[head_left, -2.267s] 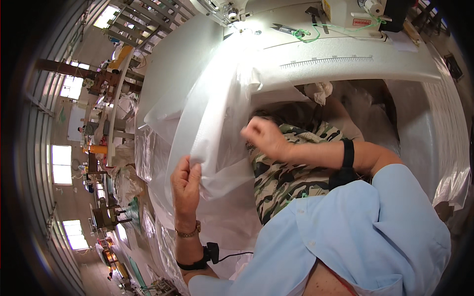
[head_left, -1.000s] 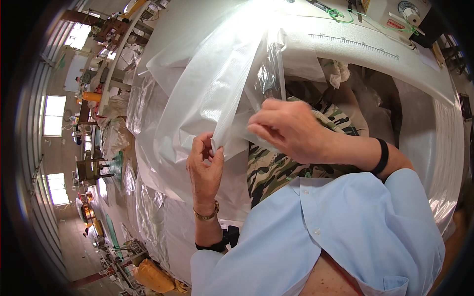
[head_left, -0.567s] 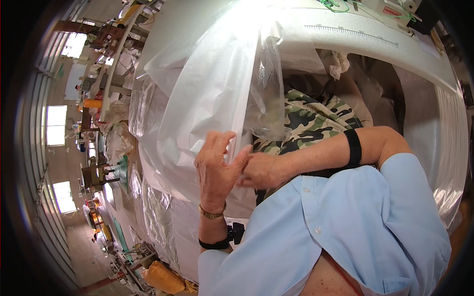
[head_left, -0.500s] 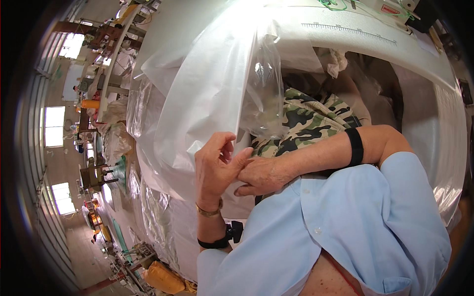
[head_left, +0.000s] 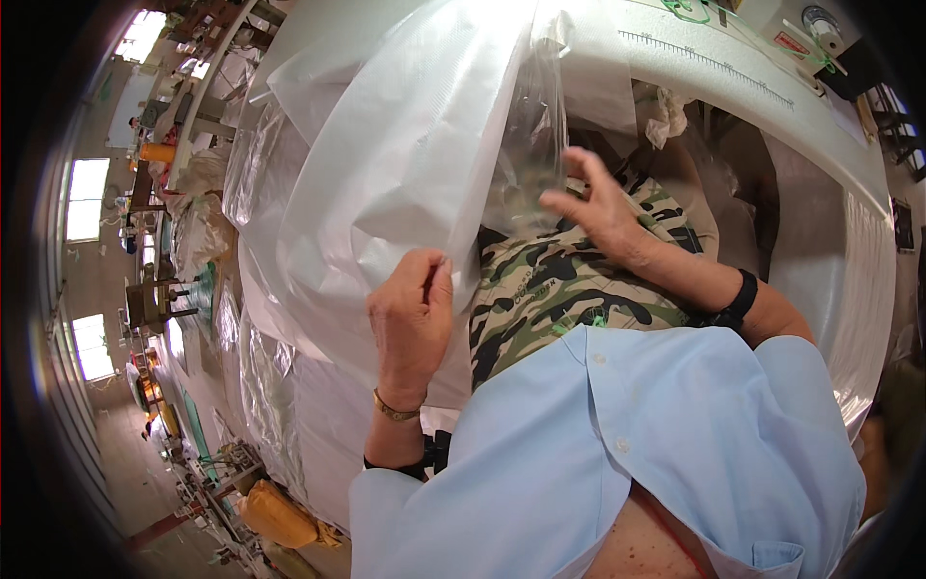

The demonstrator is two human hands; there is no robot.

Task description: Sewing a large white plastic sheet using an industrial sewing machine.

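A large white woven-looking plastic sheet (head_left: 386, 183) hangs in folds from the table down toward my lap. My left hand (head_left: 413, 314) is in front of its lower right part, with thumb and fingers pinched together. Whatever is in that pinch, if anything, is hidden. Beside the sheet hangs a strip of clear plastic film (head_left: 531, 145). My right hand (head_left: 603, 212), slightly blurred, is next to this film with thumb and fingers apart and nothing in it. Below both hands, camouflage cloth (head_left: 540, 294) covers my lap, with some green threads on it.
A white table edge with a printed ruler scale (head_left: 704, 68) curves across the top right. A white machine (head_left: 772, 29) with green thread stands there. Crumpled clear plastic (head_left: 270, 386) is heaped at left. Farther off are workbenches and an orange-yellow bundle (head_left: 280, 514).
My hands have come apart. The right has swung up and away to the film, its fingers spread. The left has closed from a loose, open shape into a pinch.
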